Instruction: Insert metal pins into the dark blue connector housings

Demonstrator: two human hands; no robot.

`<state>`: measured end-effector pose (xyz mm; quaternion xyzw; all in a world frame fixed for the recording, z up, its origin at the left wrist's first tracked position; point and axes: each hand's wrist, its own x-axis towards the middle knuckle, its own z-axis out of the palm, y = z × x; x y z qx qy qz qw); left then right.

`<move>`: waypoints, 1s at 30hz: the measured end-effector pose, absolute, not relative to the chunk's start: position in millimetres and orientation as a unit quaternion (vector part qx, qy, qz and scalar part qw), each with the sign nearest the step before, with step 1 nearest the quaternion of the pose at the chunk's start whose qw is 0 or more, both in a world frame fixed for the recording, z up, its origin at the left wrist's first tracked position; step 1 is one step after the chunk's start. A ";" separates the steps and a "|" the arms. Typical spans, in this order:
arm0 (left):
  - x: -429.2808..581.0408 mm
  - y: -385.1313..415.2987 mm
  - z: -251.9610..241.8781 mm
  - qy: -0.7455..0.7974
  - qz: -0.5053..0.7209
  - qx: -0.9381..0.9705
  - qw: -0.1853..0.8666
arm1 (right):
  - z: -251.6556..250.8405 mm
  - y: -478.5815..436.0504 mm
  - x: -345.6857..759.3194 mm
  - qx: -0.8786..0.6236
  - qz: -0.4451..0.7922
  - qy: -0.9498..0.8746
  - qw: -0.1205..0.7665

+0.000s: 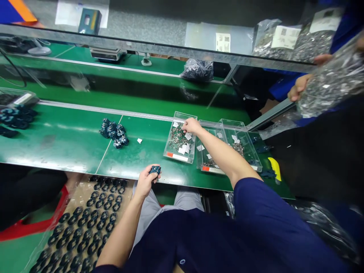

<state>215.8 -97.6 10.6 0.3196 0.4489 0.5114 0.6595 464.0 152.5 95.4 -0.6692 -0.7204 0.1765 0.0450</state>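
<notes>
My left hand is closed around a small dark blue plastic part at the near edge of the green bench. My right hand reaches forward into a clear plastic tray of small metal pieces and white paper slips. Its fingers are curled down and pinched among the pieces; what they hold is too small to make out. A pile of the same dark blue parts lies on the bench to the left of that tray.
Two more clear trays stand right of the first. A sheet of several round black parts lies low at my left. Another person's hand holds a bag of metal parts at the right. A yellow tool rests near the trays.
</notes>
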 end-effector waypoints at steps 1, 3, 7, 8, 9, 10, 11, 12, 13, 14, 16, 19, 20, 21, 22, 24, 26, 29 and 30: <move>217.6 -96.4 16.6 0.439 0.524 0.308 0.661 | 100.1 136.2 462.2 -0.661 0.213 -0.714 0.088; 222.0 -94.0 30.3 0.416 0.550 0.287 0.665 | 106.0 94.7 456.0 -0.615 0.337 -0.683 0.205; 233.2 -93.1 53.7 0.340 0.584 0.263 0.689 | 106.3 -1.9 435.8 -0.473 0.570 -0.582 0.336; 236.4 -94.6 57.3 0.323 0.585 0.261 0.696 | 104.9 -23.1 430.2 -0.457 0.593 -0.570 0.339; 239.7 -97.0 59.9 0.312 0.584 0.263 0.702 | 103.2 -41.6 424.9 -0.446 0.608 -0.560 0.344; 243.2 -100.2 61.6 0.310 0.581 0.268 0.703 | 101.4 -57.0 419.9 -0.440 0.617 -0.550 0.351; 246.6 -103.9 62.6 0.318 0.578 0.276 0.699 | 99.7 -69.5 415.6 -0.436 0.621 -0.543 0.361; 249.9 -108.0 63.0 0.332 0.574 0.286 0.692 | 98.2 -79.3 412.1 -0.434 0.619 -0.539 0.371; 253.0 -112.1 62.9 0.348 0.572 0.296 0.681 | 97.0 -86.7 409.5 -0.434 0.614 -0.538 0.381; 255.7 -116.1 62.7 0.363 0.572 0.304 0.670 | 96.3 -92.4 408.0 -0.435 0.609 -0.538 0.388; 260.0 -122.8 61.9 0.380 0.577 0.318 0.650 | 96.1 -99.9 407.9 -0.435 0.604 -0.538 0.396; 264.1 -130.0 61.4 0.387 0.581 0.329 0.636 | 97.0 -106.4 412.8 -0.428 0.609 -0.545 0.386; 265.1 -131.8 61.4 0.389 0.580 0.329 0.635 | 97.0 -108.0 415.0 -0.427 0.609 -0.551 0.380; 266.1 -133.4 61.5 0.392 0.579 0.328 0.636 | 96.9 -109.6 417.3 -0.427 0.606 -0.558 0.373; 267.1 -134.8 61.6 0.395 0.577 0.326 0.636 | 96.5 -111.3 419.5 -0.429 0.604 -0.564 0.366; 269.5 -137.1 61.8 0.404 0.573 0.321 0.636 | 95.0 -115.0 423.4 -0.434 0.596 -0.577 0.352; 272.4 -138.8 62.1 0.413 0.569 0.316 0.637 | 93.2 -119.6 427.2 -0.437 0.574 -0.594 0.355; 277.3 -139.8 63.4 0.411 0.562 0.309 0.648 | 90.9 -126.2 433.9 -0.422 0.532 -0.629 0.380; 278.7 -140.0 64.2 0.405 0.559 0.311 0.654 | 90.5 -127.8 436.8 -0.411 0.526 -0.638 0.384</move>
